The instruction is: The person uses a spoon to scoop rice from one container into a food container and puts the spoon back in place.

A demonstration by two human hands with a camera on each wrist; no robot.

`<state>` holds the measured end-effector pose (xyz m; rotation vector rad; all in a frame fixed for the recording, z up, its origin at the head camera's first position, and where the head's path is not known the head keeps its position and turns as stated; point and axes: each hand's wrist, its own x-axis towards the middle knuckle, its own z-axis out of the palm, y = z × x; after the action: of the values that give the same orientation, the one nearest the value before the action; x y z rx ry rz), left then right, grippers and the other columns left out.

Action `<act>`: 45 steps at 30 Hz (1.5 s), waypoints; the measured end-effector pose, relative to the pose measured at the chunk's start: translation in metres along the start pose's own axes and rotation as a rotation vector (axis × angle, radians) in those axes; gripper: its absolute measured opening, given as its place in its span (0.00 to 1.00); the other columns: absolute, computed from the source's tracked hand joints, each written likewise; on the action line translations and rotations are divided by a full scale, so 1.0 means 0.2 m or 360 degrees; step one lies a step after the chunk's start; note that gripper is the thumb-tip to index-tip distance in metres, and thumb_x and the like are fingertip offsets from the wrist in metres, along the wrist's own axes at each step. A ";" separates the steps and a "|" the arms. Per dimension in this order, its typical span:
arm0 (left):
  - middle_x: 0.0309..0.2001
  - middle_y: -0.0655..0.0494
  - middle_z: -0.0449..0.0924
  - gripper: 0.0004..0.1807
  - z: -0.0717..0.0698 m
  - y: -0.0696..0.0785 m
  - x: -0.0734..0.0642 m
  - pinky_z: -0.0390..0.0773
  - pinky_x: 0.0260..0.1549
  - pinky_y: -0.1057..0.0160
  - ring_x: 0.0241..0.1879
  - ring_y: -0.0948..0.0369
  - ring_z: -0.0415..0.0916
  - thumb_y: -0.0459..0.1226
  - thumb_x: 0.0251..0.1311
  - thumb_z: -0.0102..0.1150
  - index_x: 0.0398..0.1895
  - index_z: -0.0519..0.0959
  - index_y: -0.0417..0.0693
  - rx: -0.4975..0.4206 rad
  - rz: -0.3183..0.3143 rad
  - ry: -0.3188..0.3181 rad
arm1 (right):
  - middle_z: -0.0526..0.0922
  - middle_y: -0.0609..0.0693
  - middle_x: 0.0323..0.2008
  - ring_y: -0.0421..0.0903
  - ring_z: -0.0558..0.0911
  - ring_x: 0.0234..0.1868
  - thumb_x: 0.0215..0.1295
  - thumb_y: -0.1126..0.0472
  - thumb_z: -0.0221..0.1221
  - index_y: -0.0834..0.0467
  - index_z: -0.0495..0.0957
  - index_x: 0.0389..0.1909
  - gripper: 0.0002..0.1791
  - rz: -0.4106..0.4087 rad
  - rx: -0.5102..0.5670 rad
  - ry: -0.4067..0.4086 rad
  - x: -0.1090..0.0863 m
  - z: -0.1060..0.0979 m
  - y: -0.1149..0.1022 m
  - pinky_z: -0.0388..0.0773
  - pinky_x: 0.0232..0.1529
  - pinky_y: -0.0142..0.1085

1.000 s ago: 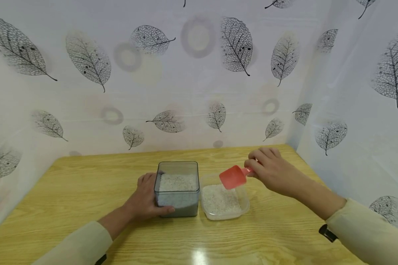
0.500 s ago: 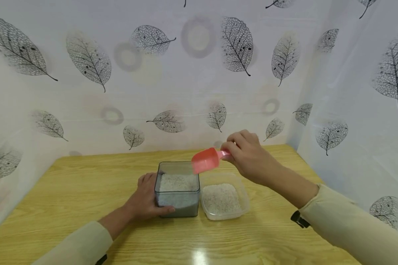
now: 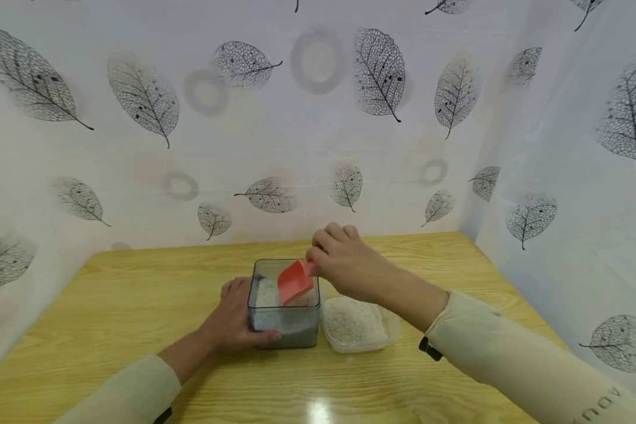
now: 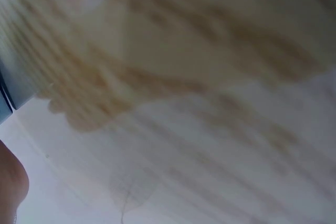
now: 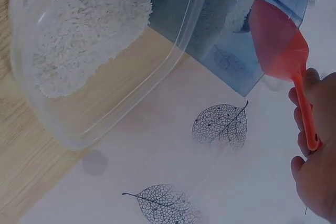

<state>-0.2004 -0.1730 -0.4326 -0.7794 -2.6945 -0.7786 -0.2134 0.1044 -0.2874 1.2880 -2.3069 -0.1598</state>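
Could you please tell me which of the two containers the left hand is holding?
The taller, grey-tinted container, gripped at its side by the left hand; the lower, clear container beside it stands untouched.

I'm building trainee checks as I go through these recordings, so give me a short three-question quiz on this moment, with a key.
1. Which hand holds the scoop?
2. True or false: the left hand grips the box.
3. Fill in the blank: white grains lie in the box and in the clear ____ beside it.

Key:
1. The right hand.
2. True.
3. Tub.
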 end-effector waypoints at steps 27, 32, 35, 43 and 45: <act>0.58 0.45 0.71 0.59 0.00 0.01 -0.01 0.53 0.65 0.42 0.61 0.46 0.62 0.66 0.43 0.70 0.69 0.59 0.37 -0.0009 0.0036 0.0033 | 0.77 0.49 0.54 0.48 0.73 0.52 0.71 0.50 0.58 0.54 0.79 0.53 0.16 -0.0043 0.0082 -0.0789 0.20 0.09 -0.16 0.71 0.50 0.40; 0.59 0.45 0.70 0.60 0.00 0.00 0.00 0.51 0.65 0.43 0.62 0.47 0.61 0.66 0.42 0.71 0.70 0.58 0.37 -0.0011 0.0034 0.0034 | 0.77 0.49 0.53 0.47 0.72 0.52 0.72 0.49 0.57 0.55 0.78 0.53 0.17 -0.0036 0.0088 -0.0792 0.20 0.10 -0.16 0.70 0.51 0.40; 0.59 0.46 0.70 0.60 0.00 0.00 0.00 0.51 0.66 0.43 0.62 0.48 0.61 0.65 0.42 0.71 0.70 0.58 0.38 -0.0007 0.0029 0.0022 | 0.77 0.49 0.50 0.47 0.71 0.51 0.72 0.48 0.57 0.55 0.78 0.51 0.16 -0.0029 0.0116 -0.0782 0.19 0.10 -0.16 0.69 0.49 0.39; 0.60 0.47 0.70 0.59 -0.01 0.01 0.00 0.52 0.66 0.43 0.62 0.48 0.61 0.66 0.41 0.71 0.69 0.58 0.41 0.0001 0.0025 0.0005 | 0.76 0.47 0.44 0.45 0.70 0.46 0.73 0.46 0.54 0.54 0.77 0.46 0.15 -0.0009 0.0231 -0.0690 0.17 0.11 -0.14 0.66 0.46 0.37; 0.60 0.47 0.70 0.60 -0.01 0.01 0.00 0.51 0.66 0.43 0.63 0.48 0.61 0.66 0.41 0.71 0.70 0.58 0.40 -0.0003 0.0017 -0.0001 | 0.76 0.47 0.43 0.45 0.70 0.45 0.73 0.47 0.56 0.54 0.77 0.45 0.14 -0.0008 0.0245 -0.0650 0.16 0.12 -0.14 0.67 0.46 0.38</act>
<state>-0.1996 -0.1724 -0.4299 -0.7941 -2.6883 -0.7789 -0.2167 0.0592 -0.3060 1.4462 -2.7038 -0.2736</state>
